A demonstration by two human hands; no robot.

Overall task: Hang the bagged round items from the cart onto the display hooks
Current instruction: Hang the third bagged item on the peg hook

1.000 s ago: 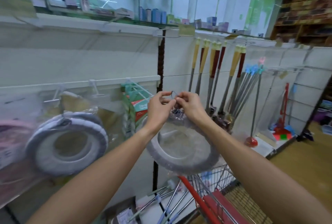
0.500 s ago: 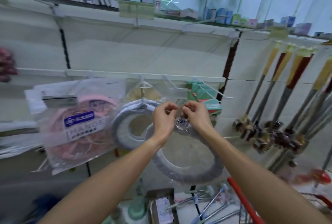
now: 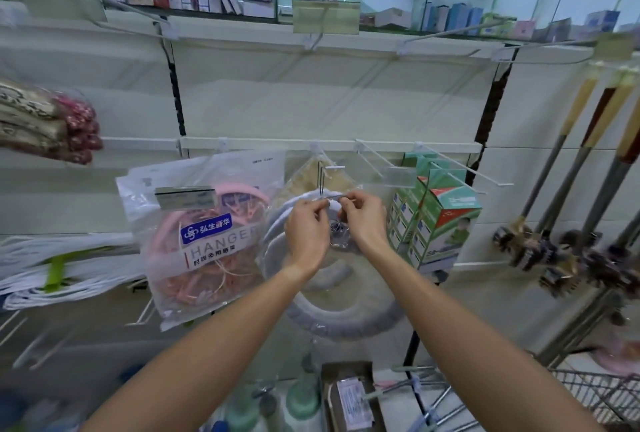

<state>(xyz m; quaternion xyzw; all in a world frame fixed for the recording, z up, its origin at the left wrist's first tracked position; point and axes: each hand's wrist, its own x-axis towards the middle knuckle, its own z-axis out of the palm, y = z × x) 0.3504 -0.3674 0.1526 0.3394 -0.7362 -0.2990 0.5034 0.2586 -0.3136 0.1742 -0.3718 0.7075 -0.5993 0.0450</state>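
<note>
A grey-white round item in a clear bag [image 3: 343, 313] hangs from my two hands in front of the shelf wall. My left hand [image 3: 306, 227] and my right hand [image 3: 363, 220] both pinch the top of its bag, right at the tip of a white wire display hook [image 3: 327, 177]. Just behind it, another bagged grey-white ring [image 3: 277, 223] hangs on that hook, mostly hidden by my hands. The metal cart [image 3: 602, 393] shows only at the bottom right corner.
A pink hanger ring in a clear bag labelled HANGER [image 3: 207, 244] hangs to the left. Green boxes [image 3: 436, 220] hang on hooks to the right, with long-handled brushes [image 3: 568, 209] beyond. Bare hooks [image 3: 446, 168] jut out. Bottles and a box stand on the low shelf.
My view has swung left along the shelf. Both hands carried the bagged ring left and up to the hook where the other ring hangs.
</note>
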